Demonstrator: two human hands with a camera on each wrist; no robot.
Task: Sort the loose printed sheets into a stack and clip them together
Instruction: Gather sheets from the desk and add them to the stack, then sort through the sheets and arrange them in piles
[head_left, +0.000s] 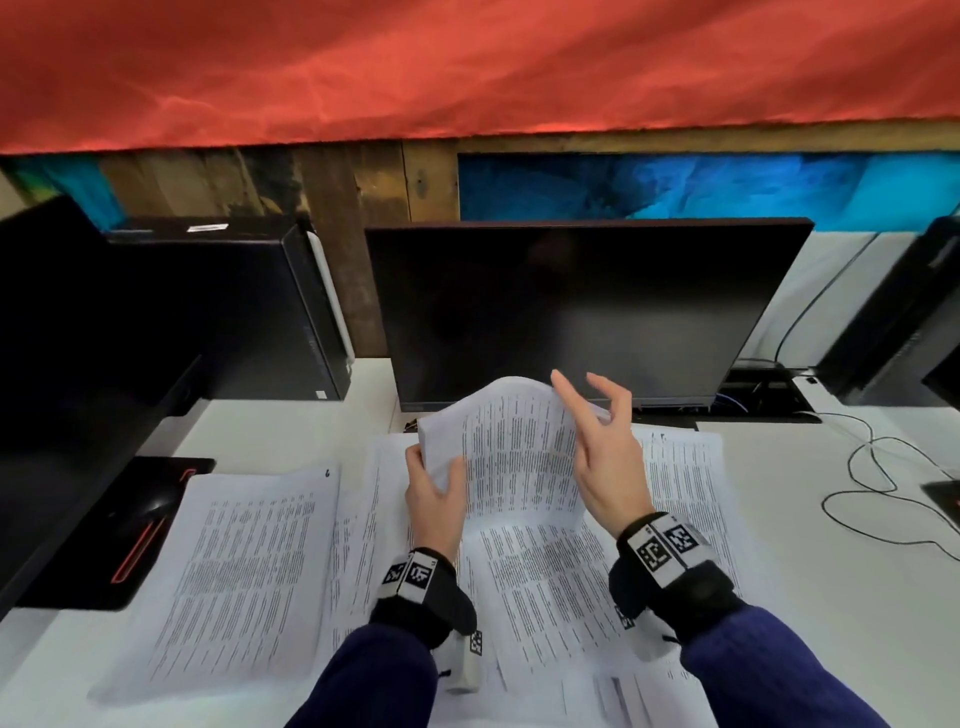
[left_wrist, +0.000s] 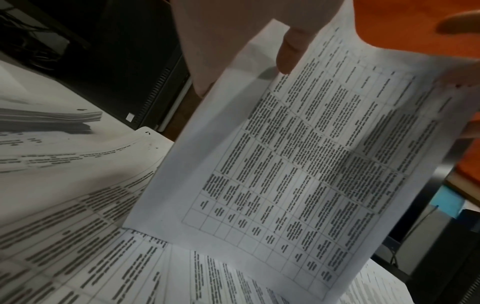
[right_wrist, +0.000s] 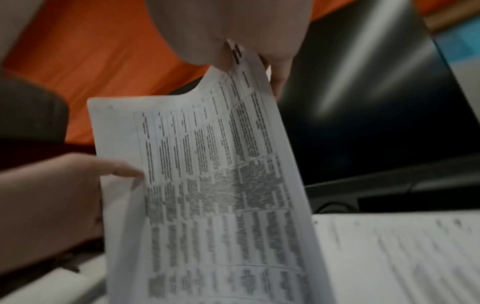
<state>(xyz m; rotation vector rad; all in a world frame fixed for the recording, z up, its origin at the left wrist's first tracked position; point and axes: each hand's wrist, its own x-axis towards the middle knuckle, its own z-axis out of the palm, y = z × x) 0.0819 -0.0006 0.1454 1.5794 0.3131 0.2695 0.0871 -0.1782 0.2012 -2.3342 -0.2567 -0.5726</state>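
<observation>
White bench (head_left: 810, 519) with a dark monitor (head_left: 576, 312) at the back, a black PC tower (head_left: 218, 312) off to the left, and a red cloth (head_left: 467, 67) hanging above it all. From the head cam, loose printed sheets (head_left: 244, 571) are spread flat all over the bench in front of the person. The left hand (head_left: 434, 499) has its thumb on the front and fingers curled behind the left edge of a lifted sheet (head_left: 514, 457), holding it up off the pile, just in front of the monitor. The right hand (head_left: 608, 457) sits at the sheet's right edge with fingers mostly straight and spread, index pointing up. Left wrist cam: the lifted sheet (left_wrist: 298, 154) is a printed table, tilted, with the thumb (left_wrist: 291, 53) pressed on its top edge and more sheets (left_wrist: 78, 226) lying underneath. Right wrist cam is blurry, but the sheet's (right_wrist: 213, 185) top corner looks tucked between the right hand's fingers (right_wrist: 278, 67), and the left hand (right_wrist: 57, 195) pinches the opposite edge.
</observation>
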